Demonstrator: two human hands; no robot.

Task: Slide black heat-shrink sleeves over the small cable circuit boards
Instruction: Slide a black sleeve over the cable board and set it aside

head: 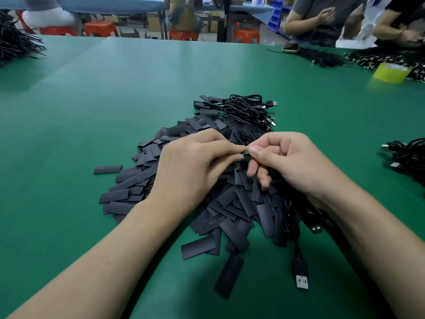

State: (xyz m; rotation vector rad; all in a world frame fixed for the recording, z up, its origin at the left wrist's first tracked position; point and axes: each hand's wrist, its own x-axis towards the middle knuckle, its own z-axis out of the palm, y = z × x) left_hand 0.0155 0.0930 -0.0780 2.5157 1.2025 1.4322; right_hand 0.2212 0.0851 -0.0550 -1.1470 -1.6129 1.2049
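A big heap of flat black heat-shrink sleeves (135, 192) lies on the green table (92, 100) in front of me. Above the heap my left hand (193, 166) pinches a black sleeve (241, 157), mostly hidden by its fingers. My right hand (287, 160) meets it fingertip to fingertip and pinches the small green circuit board (247, 154), whose tip shows between the two thumbs. The board's black cable runs down under my right palm to a USB plug (301, 277) near the front edge. How far the board sits inside the sleeve is hidden.
A bundle of sleeved black USB cables (248, 110) lies behind the heap. More black cables (407, 157) lie at the right edge. A yellow tape roll (391, 73) stands far right. Cable piles sit far left (16, 47) and far right, where other people work.
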